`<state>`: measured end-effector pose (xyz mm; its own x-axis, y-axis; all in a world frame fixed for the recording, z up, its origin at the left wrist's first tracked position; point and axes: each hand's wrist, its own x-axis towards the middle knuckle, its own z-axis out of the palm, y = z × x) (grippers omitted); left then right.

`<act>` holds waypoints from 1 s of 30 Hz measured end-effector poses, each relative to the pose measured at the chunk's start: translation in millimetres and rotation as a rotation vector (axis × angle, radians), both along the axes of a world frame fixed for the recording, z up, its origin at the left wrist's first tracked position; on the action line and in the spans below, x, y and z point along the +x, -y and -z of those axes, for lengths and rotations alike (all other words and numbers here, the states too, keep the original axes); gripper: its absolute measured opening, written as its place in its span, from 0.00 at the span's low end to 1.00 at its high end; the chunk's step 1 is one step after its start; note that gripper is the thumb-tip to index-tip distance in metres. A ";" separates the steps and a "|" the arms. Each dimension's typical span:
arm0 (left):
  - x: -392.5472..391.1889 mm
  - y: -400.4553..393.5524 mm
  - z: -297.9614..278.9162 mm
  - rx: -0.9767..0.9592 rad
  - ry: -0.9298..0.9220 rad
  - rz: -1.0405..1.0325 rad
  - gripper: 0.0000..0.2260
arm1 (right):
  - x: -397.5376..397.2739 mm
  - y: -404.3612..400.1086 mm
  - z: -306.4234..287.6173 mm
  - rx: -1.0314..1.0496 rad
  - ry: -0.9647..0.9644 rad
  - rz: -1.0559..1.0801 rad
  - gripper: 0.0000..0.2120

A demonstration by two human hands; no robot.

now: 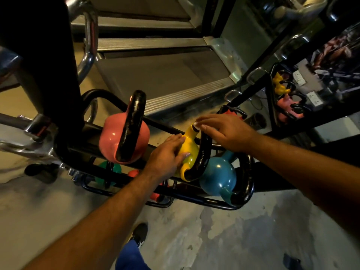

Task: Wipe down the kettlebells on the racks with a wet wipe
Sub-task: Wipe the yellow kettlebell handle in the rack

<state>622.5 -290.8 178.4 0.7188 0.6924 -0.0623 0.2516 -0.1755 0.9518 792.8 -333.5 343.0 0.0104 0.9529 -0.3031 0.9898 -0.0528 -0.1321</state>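
The left hand (167, 154) lies flat against the body of the yellow kettlebell (188, 152), fingers straight, gripping nothing. The right hand (224, 131) rests with extended fingers on the top of that kettlebell's black handle (202, 158); a small white patch shows at its fingertips (196, 125), which may be the wet wipe, though this cannot be confirmed. The yellow kettlebell sits on the top tier of the black rack (214, 204), at centre frame.

Risks, as judged:
- The yellow kettlebell leans on the rails; a sideways push from the bracing hand could roll it toward the blue kettlebell (218, 176) at 4 o'clock, trapping fingers between the two.
- A damp, glossy surface offers poor purchase; a flat hand could slip off into the rack bars.
- The person's shoe (139, 233) stands at 6 o'clock beneath the rack edge; a dislodged weight would fall near it.

Count, near rack:
- Top tier: three kettlebells, namely the pink kettlebell (111, 137) at 9 o'clock, yellow, and blue.
- Lower tier: one green kettlebell (115, 168) and at least two reddish ones, partly hidden.
- A red piece shows behind the right hand; unidentified.

Far rack at 2 o'clock: at least two kettlebells, one yellow, one pink.
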 end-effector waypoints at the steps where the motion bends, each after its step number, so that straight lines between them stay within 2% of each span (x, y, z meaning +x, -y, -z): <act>1: 0.1 -1.1 1.0 -0.002 0.000 0.000 0.25 | -3.2 0.9 1.7 0.016 -0.010 0.031 0.24; 4: -4.5 -3.9 5.9 -0.001 0.002 0.026 0.26 | -17.5 18.9 9.1 0.065 -0.045 -0.057 0.21; 6: -3.0 -3.4 6.7 0.006 0.003 0.033 0.26 | -15.3 38.0 9.6 0.049 -0.030 -0.143 0.23; 10: 1.1 -5.4 4.4 0.033 -0.032 0.054 0.26 | -2.9 43.3 5.4 0.087 -0.039 0.036 0.27; 12: -1.4 -9.8 8.4 0.042 -0.043 0.069 0.27 | -15.4 48.9 12.2 0.086 -0.100 0.021 0.28; 15: -1.4 -9.8 10.3 0.072 -0.058 0.081 0.27 | -28.2 67.2 22.2 0.071 -0.031 -0.146 0.27; 19: 0.5 -8.4 7.0 0.063 -0.062 0.078 0.26 | -20.9 65.7 15.1 0.119 -0.028 0.016 0.27; 24: -4.1 -7.2 1.1 0.077 -0.076 0.100 0.25 | -52.4 87.1 28.6 0.068 0.053 -0.227 0.25; 27: -4.0 -2.6 -1.2 0.084 -0.074 0.083 0.26 | -46.1 76.7 21.3 0.148 0.158 -0.170 0.24; 30: -5.9 -6.1 -0.2 0.076 -0.060 0.070 0.25 | -56.5 80.0 27.1 0.185 0.154 -0.157 0.25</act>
<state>616.6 -284.7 178.6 0.7620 0.6452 -0.0562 0.2926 -0.2656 0.9186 736.3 -413.4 315.9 -0.1094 0.9854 -0.1301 0.9931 0.1138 0.0272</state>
